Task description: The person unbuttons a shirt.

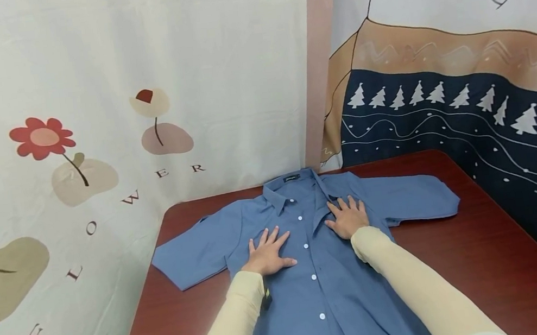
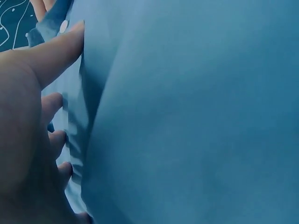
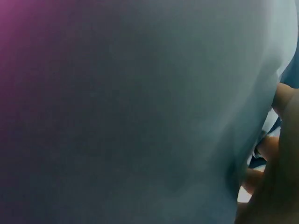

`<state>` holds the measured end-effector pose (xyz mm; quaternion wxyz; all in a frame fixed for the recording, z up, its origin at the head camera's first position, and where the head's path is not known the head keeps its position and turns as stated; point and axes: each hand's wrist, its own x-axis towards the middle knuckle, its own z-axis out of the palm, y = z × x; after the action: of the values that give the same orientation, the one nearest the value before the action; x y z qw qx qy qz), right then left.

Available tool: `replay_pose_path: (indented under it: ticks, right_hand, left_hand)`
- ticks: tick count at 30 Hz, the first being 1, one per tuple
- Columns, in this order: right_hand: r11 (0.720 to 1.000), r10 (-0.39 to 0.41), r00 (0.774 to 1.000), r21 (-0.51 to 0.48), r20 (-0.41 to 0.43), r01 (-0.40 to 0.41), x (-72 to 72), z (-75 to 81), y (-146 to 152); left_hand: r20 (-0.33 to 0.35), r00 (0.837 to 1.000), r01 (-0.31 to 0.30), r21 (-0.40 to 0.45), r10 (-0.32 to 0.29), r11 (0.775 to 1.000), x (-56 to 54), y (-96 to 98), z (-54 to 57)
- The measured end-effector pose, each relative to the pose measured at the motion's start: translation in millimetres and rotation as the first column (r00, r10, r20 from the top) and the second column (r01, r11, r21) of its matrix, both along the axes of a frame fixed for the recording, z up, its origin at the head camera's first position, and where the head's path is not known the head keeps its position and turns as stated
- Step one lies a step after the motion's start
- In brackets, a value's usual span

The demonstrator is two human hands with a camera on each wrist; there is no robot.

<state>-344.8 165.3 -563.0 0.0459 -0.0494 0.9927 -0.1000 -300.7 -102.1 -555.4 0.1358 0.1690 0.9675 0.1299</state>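
Observation:
A blue short-sleeved button-up shirt (image 1: 282, 297) lies front side up on the table, collar at the far edge and sleeves spread to both sides. White buttons run down its middle. My left hand (image 1: 268, 255) rests with spread fingers on the chest, left of the button row. In the left wrist view the thumb (image 2: 60, 53) of that hand touches the cloth. On the other side of the buttons, just below the collar, my right hand (image 1: 347, 218) lies with fingers spread on the shirt. Only a few of its fingers (image 3: 268, 148) show at the right wrist view's edge.
The reddish-brown table (image 1: 456, 268) reaches back to a white curtain (image 1: 217, 58) printed with flowers and letters. To the right hangs a dark blue cloth (image 1: 416, 124) with white trees. The shirt's lower part runs past the bottom of the head view.

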Motion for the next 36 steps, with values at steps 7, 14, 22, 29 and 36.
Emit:
replay_pose_path:
  ticks: [7,14,22,29,36]
  right_hand:
    - [0.977,0.066,0.963,-0.18,-0.26,-0.115,0.0,1.9,-3]
    - [0.952,0.138,0.874,-0.182,-0.466,-0.246,9.1,5.3,-34]
    - [0.925,0.164,0.913,-0.264,-0.374,-0.275,0.1,13.3,-56]
    - [0.957,0.209,0.97,-0.178,-0.123,-0.228,-18.5,23.8,-60]
    - [0.949,0.28,0.96,-0.147,-0.024,-0.28,-25.7,28.1,-75]
  left_hand:
    - [-0.146,0.989,-0.001,0.097,0.015,0.995,-2.2,13.4,7.5]
    - [-0.234,0.965,-0.06,0.235,0.117,0.97,-20.1,30.5,14.6]
    - [-0.154,0.984,-0.053,0.212,0.087,0.976,-22.6,36.8,8.3]
    - [-0.112,0.993,-0.006,0.258,0.036,0.966,-10.3,34.5,9.5]
    - [-0.127,0.987,-0.046,0.347,0.096,0.937,-3.3,19.6,9.8]
